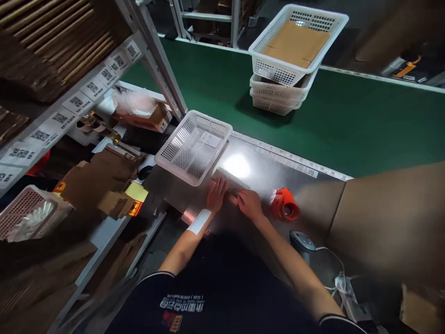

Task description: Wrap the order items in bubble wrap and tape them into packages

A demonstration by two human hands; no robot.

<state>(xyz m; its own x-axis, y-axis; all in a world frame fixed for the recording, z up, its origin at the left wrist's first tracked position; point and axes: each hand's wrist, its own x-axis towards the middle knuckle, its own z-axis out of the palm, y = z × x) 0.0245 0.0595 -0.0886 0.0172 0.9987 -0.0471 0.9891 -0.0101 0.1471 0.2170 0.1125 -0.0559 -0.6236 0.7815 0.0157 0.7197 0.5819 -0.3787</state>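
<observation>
On the shiny metal table [274, 171], a clear, bubble-wrap-like bundle [231, 177] lies under both hands; what it contains cannot be made out. My left hand [217, 194] rests on its left part with the fingers stretched out. At its near right edge, my right hand [249, 203] has its fingers bent and closed on the wrap. A white patch [200, 221] sits on my left forearm near the wrist. More reddish, shiny wrap [189, 216] shows at the table's near edge, beside that forearm.
Left of the bundle stands a white mesh basket [193, 178]. An orange-red tape roll [290, 211] and a scanner [302, 240] are at right, before a large cardboard box [389, 208]. Stacked baskets [274, 74] stand on the green belt [215, 69]. A labelled rack [78, 102] rises at left.
</observation>
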